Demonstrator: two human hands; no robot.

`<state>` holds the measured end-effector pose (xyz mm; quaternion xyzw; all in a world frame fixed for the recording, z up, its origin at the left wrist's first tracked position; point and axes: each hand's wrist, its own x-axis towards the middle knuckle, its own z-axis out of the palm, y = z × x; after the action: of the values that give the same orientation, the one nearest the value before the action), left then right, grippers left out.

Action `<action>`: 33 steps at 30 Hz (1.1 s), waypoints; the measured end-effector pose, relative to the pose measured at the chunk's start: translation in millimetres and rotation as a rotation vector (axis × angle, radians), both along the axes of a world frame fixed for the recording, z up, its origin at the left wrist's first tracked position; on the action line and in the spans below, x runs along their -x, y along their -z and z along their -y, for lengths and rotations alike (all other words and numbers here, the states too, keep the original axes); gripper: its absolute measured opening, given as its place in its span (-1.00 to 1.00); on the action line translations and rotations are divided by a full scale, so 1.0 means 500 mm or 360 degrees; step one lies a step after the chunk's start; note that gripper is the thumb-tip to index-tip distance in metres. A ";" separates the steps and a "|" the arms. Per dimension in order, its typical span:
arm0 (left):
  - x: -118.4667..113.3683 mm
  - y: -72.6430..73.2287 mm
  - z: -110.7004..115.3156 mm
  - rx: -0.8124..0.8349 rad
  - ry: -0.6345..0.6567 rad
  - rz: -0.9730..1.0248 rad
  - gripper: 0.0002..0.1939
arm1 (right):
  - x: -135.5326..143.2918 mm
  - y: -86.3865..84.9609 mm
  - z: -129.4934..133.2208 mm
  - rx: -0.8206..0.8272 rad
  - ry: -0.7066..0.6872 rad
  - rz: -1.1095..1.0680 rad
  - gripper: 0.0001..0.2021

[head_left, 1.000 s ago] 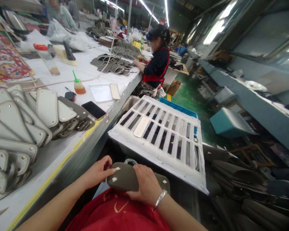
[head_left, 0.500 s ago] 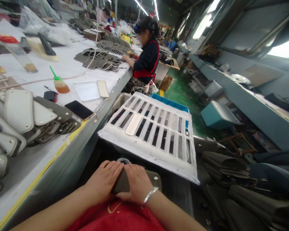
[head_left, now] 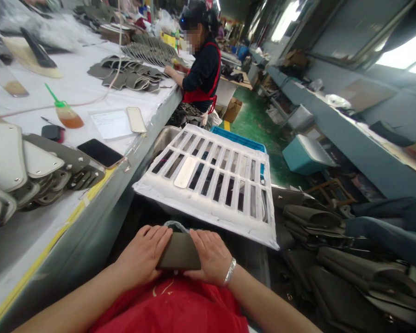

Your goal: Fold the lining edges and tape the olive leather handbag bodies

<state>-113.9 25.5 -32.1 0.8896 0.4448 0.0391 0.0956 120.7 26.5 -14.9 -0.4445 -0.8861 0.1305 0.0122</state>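
A dark olive-grey piece (head_left: 179, 252) lies between my hands, close against my red apron. My left hand (head_left: 146, 249) grips its left end, fingers together over the far side. At the right end my right hand (head_left: 211, 253), below a silver bracelet, holds it the same way, with the thumb along the near edge. A clear curved strip (head_left: 176, 225) shows just beyond the piece. Past my hands is a white slatted rack (head_left: 208, 199) with a pale oblong piece (head_left: 185, 172) on it.
On the left table (head_left: 100, 185) are stacked pale panels (head_left: 3, 155), a phone (head_left: 100, 153), a glue bottle (head_left: 68, 114) and a paper sheet (head_left: 111, 124). A person in a red apron (head_left: 203, 69) works farther along. Dark folded pieces (head_left: 360, 273) lie at right.
My hands have moved apart, the right one shifting rightward, and more of the dark piece shows between them. The view has shifted, so the table and rack sit farther left.
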 end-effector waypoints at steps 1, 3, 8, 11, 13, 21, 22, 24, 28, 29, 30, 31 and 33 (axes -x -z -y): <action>0.000 0.000 0.003 -0.0014 0.0006 -0.0015 -0.26 | -0.001 0.000 0.002 -0.0007 -0.0005 0.0000 -0.06; 0.000 -0.002 0.008 -0.0043 0.0014 -0.0041 -0.25 | -0.002 -0.002 0.007 -0.0027 -0.0027 0.0005 -0.04; 0.009 -0.008 0.010 -0.0073 0.0048 0.0020 -0.16 | -0.003 -0.014 0.012 -0.0069 -0.0161 0.0046 -0.13; 0.017 -0.008 0.007 -0.0075 0.0092 0.0065 -0.13 | -0.003 -0.021 0.013 -0.0069 -0.0244 0.0036 -0.20; 0.020 -0.006 0.006 -0.0083 0.0086 0.0064 -0.19 | -0.002 -0.022 0.013 -0.0089 -0.0202 -0.0010 -0.20; 0.014 -0.002 0.005 -0.0095 0.0062 0.0053 -0.19 | 0.007 -0.005 0.013 -0.0111 -0.0108 0.0043 -0.18; 0.013 -0.002 0.007 -0.0088 0.0052 0.0055 -0.19 | 0.006 -0.005 0.015 -0.0103 -0.0111 0.0051 -0.18; 0.012 -0.006 0.013 -0.0064 0.0036 0.0062 -0.15 | 0.003 -0.016 0.019 -0.0076 -0.0137 0.0047 -0.18; 0.016 -0.031 0.016 0.0024 0.0117 0.0066 0.01 | -0.011 -0.078 0.012 -0.0183 -0.0298 0.0031 -0.23; 0.018 -0.038 0.013 0.0036 0.0157 0.0068 0.03 | -0.014 -0.093 0.006 -0.0337 -0.0332 0.0001 -0.22; 0.020 -0.043 0.010 0.0042 0.0188 0.0064 0.01 | -0.015 -0.102 -0.001 -0.0520 -0.0336 -0.0041 -0.17; 0.022 -0.045 0.007 0.0039 0.0206 0.0057 -0.06 | -0.015 -0.102 -0.008 -0.0687 -0.0325 -0.0080 -0.13; 0.023 -0.037 0.000 0.0005 0.0201 0.0047 -0.26 | -0.008 -0.072 -0.018 -0.0931 -0.0300 -0.0134 -0.16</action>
<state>-125.3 25.6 -13.9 0.9150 0.3865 0.0455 0.1060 124.5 35.6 20.9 -0.3322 -0.9221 -0.1111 0.1642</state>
